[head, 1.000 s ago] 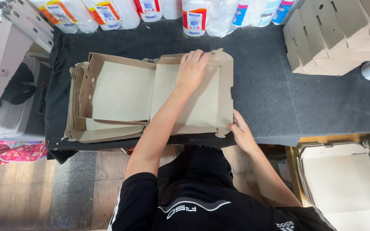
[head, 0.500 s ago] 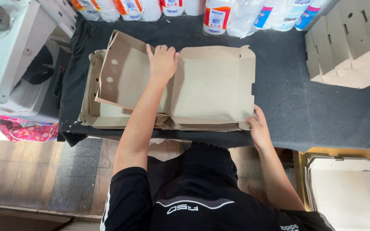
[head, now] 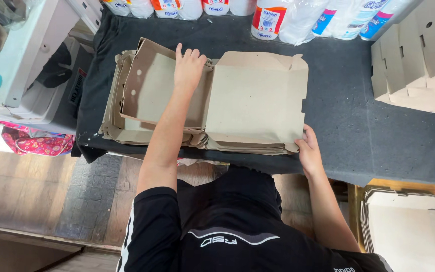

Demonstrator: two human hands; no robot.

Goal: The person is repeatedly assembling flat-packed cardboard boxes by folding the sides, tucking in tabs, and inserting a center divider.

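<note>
Packing workshop: stacked flat cardboard boxes (head: pixel 212 100), glue bottles (head: pixel 270 20).

Along the top edge, a row of white bottles (head: pixel 270 17) is cut off above their labels. Folded cardboard boxes (head: pixel 419 65) run off the upper right. The right hand (head: pixel 309 151) hides its fingertips under the stack of flat cardboard sheets (head: pixel 255 100).
</note>
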